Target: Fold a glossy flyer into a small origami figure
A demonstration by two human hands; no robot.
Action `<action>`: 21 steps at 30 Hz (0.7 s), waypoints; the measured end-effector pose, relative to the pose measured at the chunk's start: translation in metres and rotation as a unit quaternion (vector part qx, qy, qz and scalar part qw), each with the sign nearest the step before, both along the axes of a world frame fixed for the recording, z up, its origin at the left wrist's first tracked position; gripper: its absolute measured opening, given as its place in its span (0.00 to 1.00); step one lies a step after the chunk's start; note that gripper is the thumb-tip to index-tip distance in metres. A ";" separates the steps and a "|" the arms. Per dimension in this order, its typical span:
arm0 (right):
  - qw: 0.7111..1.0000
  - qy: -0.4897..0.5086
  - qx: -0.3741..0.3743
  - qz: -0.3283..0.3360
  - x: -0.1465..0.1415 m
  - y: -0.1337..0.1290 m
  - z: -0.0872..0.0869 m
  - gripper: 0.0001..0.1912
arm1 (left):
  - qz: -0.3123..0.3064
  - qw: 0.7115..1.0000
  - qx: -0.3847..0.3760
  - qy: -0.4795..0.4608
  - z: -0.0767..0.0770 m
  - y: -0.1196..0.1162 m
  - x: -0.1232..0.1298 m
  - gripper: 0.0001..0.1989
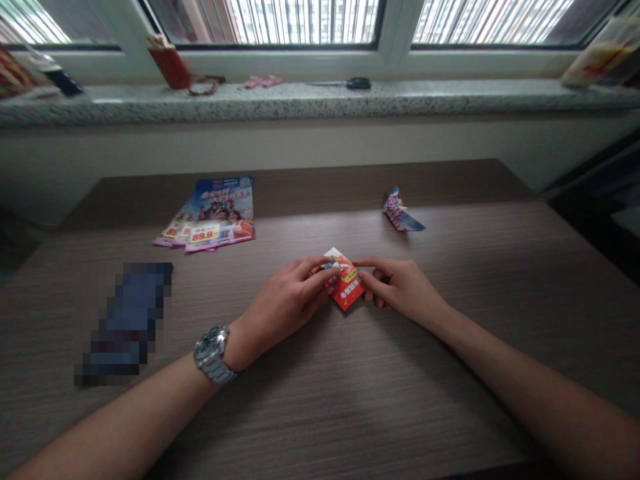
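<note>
A small folded piece of printed paper [347, 287], red and orange with a white tip, lies on the table in front of me, turned like a diamond. Over its left part rest the fingers of my left hand [293, 293], which wears a metal watch on the wrist. My right hand [400, 287] pinches the paper's right edge between thumb and index finger, the other fingers curled under. Further back on the right stands a folded paper figure [401, 215], blue and pink.
Several flyers [223, 213] lie fanned at the back left of the table [310, 413]. A blurred dark flat object [129, 320] is at the left. The windowsill [300, 103] holds a red container [171, 63], pink items and a dark-handled tool [358, 83].
</note>
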State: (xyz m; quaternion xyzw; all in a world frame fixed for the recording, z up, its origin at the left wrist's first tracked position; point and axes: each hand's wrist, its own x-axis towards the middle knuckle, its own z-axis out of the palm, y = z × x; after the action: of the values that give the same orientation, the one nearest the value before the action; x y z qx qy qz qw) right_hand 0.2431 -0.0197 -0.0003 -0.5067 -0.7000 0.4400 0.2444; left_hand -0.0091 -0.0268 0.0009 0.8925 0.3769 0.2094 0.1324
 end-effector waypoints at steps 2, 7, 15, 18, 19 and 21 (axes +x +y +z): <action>0.998 -0.052 0.045 0.015 0.000 0.000 0.001 0.16 | -0.008 0.999 -0.004 0.037 -0.001 -0.002 0.001 0.20; 0.981 -0.109 0.160 0.033 0.002 0.005 -0.002 0.11 | -0.024 0.999 -0.014 0.029 -0.005 -0.002 0.003 0.17; 0.967 -0.107 0.224 0.051 -0.005 0.016 -0.010 0.03 | -0.032 0.998 -0.026 0.043 -0.005 0.000 0.003 0.24; 0.965 -0.114 0.222 0.074 -0.005 0.018 -0.011 0.03 | -0.030 0.998 -0.026 0.055 -0.004 0.000 0.002 0.24; 0.965 -0.115 0.222 0.087 -0.004 0.019 -0.011 0.03 | -0.030 0.998 -0.027 0.057 -0.004 0.000 0.002 0.24; 0.962 -0.112 0.219 0.115 -0.001 0.020 -0.010 0.04 | -0.029 0.998 -0.029 0.056 -0.004 0.000 0.002 0.24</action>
State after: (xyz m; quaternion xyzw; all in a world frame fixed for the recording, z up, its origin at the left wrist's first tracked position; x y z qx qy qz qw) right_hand 0.2420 -0.0002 -0.0106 -0.4031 -0.8556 0.2411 0.2174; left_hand -0.0070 -0.0266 -0.0031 0.9090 0.3640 0.1444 0.1427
